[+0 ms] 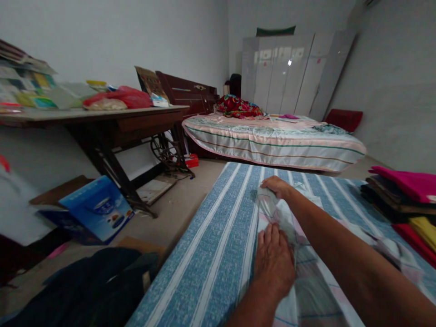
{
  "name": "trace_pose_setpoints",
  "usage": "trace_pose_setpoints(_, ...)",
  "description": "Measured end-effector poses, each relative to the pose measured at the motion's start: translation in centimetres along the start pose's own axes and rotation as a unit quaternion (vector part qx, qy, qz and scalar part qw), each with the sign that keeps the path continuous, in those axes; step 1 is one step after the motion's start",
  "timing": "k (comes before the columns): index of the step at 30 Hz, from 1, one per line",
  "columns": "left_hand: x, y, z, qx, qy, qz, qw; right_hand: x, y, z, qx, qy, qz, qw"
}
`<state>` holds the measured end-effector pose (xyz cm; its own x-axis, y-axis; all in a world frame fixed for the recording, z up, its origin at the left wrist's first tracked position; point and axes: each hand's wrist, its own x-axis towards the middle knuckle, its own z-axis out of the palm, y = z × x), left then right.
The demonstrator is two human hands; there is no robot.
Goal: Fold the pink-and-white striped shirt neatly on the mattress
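A plaid garment (311, 286) in white, grey and pale pink lies on the blue-and-white striped bed surface (204, 254). Part of it is folded over in a long strip, and another part spreads out to the right. My left hand (275, 261) presses flat on the strip, fingers stretched forward. Beyond it, my right hand (277, 186) reaches across and has its fingers bent around the garment's far end. The right forearm covers some of the cloth.
At the right edge sits a stack of folded clothes (402, 193). Dark clothing (91, 286) lies at the lower left, near a blue carton (102, 209). An old sewing-machine table (132, 116) stands left. Across the floor is another bed (272, 143), with a wardrobe (282, 75) behind.
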<state>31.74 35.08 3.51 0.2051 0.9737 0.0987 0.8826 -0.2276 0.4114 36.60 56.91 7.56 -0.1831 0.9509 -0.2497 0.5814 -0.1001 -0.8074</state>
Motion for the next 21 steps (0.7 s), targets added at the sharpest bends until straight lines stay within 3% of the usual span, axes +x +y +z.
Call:
trace_pose_setpoints(7, 0.2, -0.3, 0.4, 0.001, 0.014, -0.006, 1.000, 0.2, 1.3, -0.3, 0.104, 0.012, 0.054, 0.993)
trace_pose_setpoints(11, 0.2, -0.1, 0.1, 0.010, 0.006, -0.028, 1.000, 0.4, 1.7, 0.0, 0.117, 0.017, 0.046, 0.992)
trace_pose_setpoints(15, 0.3, 0.1, -1.3, 0.003, -0.029, -0.037, 0.999, 0.5, 1.9, 0.3, 0.108, 0.044, 0.028, 0.993)
trace_pose_setpoints(18, 1.5, -0.3, -2.9, -0.004, -0.037, -0.043, 0.998, 0.6, 2.1, 0.5, 0.096, 0.082, 0.003, 0.992)
trace_pose_setpoints(21, 4.3, -1.4, -3.9, 0.009, 0.016, -0.052, 0.998, 0.7, 2.5, 0.4, 0.079, 0.120, -0.038, 0.989)
